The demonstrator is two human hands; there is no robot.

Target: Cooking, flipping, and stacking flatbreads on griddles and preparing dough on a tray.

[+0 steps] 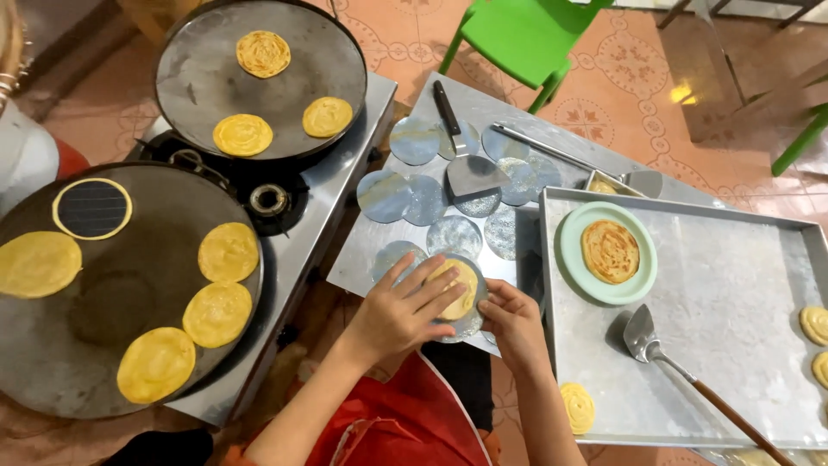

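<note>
Nearest the camera, the left hand point(401, 311) presses flat, fingers spread, on a yellow dough disc point(457, 289) lying on a round plastic sheet point(466, 324) at the metal board's near edge. The right hand point(513, 319) pinches that sheet's rim. Seven flatbreads already lie on the near griddle point(129, 285) and far griddle point(259, 78); coiled dough pieces point(578, 407) wait on the tray point(716, 293). The disc's thickness is hidden by the fingers.

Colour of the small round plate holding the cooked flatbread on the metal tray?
Pale mint green: the small round plate under the browned flatbread, clearest in the head view.
</note>
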